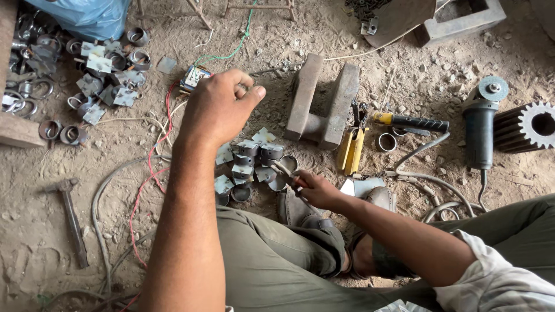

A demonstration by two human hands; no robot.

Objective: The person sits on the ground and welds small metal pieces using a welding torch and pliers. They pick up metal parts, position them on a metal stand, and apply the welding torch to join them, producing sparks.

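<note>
Person was sitting on the dirt floor with a pile of small metal ring pieces right in front of their knees. The left hand was stretched out above that pile, fingers curled in with the thumb pressed to them; it seemed to pinch something tiny, but I couldn't tell what. The right hand was lower, just beside the pile, closed around a thin rod whose tip pointed into the pieces. A heavy steel block sat just behind the pile, a yellow clamp beside it, an angle grinder and gear well off to the right, a hammer far left.
</note>
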